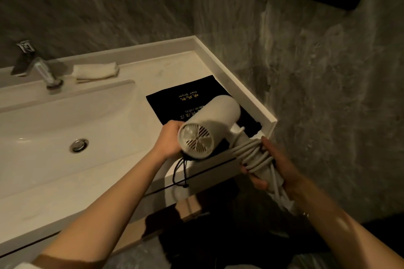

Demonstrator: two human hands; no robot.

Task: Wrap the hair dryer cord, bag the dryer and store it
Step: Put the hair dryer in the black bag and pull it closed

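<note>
A white hair dryer (pixel 215 116) is held over the right end of the vanity counter, its rear grille facing me. Its grey cord (pixel 253 155) is coiled several times around the folded handle. My right hand (pixel 275 166) grips that handle and the coils. My left hand (pixel 169 137) is at the left side of the dryer's barrel, over the near edge of a flat black drawstring bag (pixel 175 96) with gold lettering. The bag's black drawstring (pixel 180 172) dangles over the counter's front edge. The cord's loose end hangs below my right hand.
A white sink basin (pixel 54 129) with a metal drain (pixel 79 144) fills the counter's left part. A chrome faucet (pixel 41 70) and a rolled white towel (pixel 96 70) stand behind it. A raised counter rim (pixel 244 85) and a grey stone wall (pixel 317 72) close the right side.
</note>
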